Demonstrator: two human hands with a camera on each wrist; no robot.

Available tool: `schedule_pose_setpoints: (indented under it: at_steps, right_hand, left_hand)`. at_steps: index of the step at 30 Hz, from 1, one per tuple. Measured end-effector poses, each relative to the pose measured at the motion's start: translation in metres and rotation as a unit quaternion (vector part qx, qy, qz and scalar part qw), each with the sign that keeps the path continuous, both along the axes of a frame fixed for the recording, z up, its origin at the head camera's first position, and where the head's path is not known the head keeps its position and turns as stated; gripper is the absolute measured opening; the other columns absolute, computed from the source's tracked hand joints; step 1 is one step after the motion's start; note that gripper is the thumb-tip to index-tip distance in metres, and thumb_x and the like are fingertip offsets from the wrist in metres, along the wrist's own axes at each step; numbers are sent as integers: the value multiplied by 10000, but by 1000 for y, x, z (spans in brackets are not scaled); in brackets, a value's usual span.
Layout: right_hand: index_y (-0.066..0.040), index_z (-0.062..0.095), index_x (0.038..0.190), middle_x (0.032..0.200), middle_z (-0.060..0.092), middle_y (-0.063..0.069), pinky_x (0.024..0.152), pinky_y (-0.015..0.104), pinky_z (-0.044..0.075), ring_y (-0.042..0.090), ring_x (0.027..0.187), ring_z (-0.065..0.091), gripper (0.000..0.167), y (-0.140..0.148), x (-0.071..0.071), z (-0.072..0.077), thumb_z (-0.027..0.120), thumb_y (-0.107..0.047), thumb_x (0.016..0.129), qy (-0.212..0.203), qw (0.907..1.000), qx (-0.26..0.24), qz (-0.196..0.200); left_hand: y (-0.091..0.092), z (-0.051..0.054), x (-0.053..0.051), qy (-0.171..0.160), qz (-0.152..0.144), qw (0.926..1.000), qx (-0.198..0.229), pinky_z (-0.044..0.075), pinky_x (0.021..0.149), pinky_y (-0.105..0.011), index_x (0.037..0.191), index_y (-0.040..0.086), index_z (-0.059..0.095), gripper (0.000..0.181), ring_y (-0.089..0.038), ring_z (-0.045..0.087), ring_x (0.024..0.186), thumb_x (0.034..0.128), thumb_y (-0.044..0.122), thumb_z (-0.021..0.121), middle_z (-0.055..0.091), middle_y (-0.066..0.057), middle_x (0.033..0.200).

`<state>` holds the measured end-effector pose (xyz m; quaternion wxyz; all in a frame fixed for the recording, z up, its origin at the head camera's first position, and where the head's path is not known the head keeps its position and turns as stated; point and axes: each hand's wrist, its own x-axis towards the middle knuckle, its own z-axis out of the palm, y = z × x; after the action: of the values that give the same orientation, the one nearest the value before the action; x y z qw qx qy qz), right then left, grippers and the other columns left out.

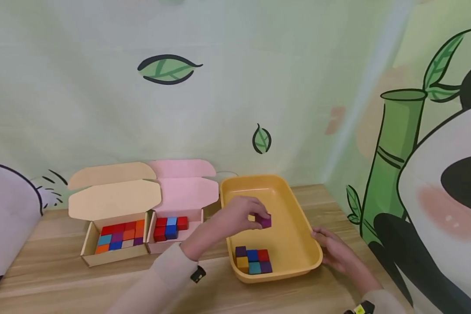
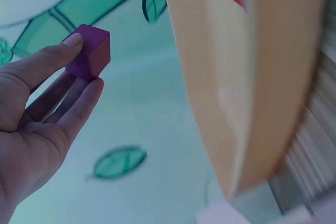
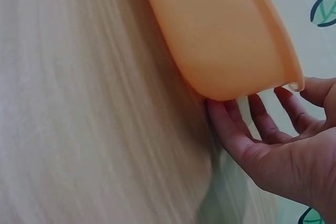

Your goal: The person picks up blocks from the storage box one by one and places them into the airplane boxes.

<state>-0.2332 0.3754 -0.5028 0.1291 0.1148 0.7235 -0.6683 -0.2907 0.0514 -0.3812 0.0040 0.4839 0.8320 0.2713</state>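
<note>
Between its thumb and fingers my left hand point(image 1: 241, 213) pinches a purple cube point(image 1: 265, 221), held over the yellow tray point(image 1: 290, 244). The left wrist view shows that cube point(image 2: 92, 53) apart from the tray wall point(image 2: 283, 93). My right hand point(image 1: 339, 253) holds the tray's right side near its front corner. In the right wrist view, the right thumb lies at the rim and the other fingers touch the outer wall point(image 3: 226, 40). Inside the tray, at the front left, several cubes sit in two rows, among them a yellow cube point(image 1: 242, 264) and a red cube point(image 1: 263, 255).
Left of the tray stand two open-lidded boxes on the wooden table point(image 1: 204, 288). A tan box point(image 1: 115, 256) contains several coloured cubes; a pink box point(image 1: 196, 218) beside it contains red and blue ones. A printed backdrop point(image 1: 227, 96) rises behind and to the right.
</note>
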Motion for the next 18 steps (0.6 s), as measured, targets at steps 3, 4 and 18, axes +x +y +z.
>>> schedule_pose_setpoints:
  at_steps: [3,4,18]
  right_hand:
    - [4,304,1516,1375,507,230,815,404,579,219,1051,635,615,-1,1,0,517,-355,1064,41,10000,9,5]
    - [7,293,1521,1386,498,234,818,402,578,215,1057,632,626,-2,1,-1,514,-360,1065,66,10000,3,36]
    - [18,299,1446,1304,490,146,844,444,576,242,1091,618,488,12,-6,2,471,-258,1082,12,9928,-752,935]
  left_hand:
    - [-33,-8,-2,-233,424,9985,250,565,886,-292,1108,111,786,258,-180,668,1044,852,89,813,729,-23,1117]
    - [-45,-13,-3,-330,584,9971,349,573,878,-311,1106,108,786,265,-186,672,1040,845,69,814,730,-27,1116]
    - [-181,-60,-32,-117,1799,9807,-758,592,780,-338,1015,79,776,296,-184,645,880,746,31,887,732,-30,971]
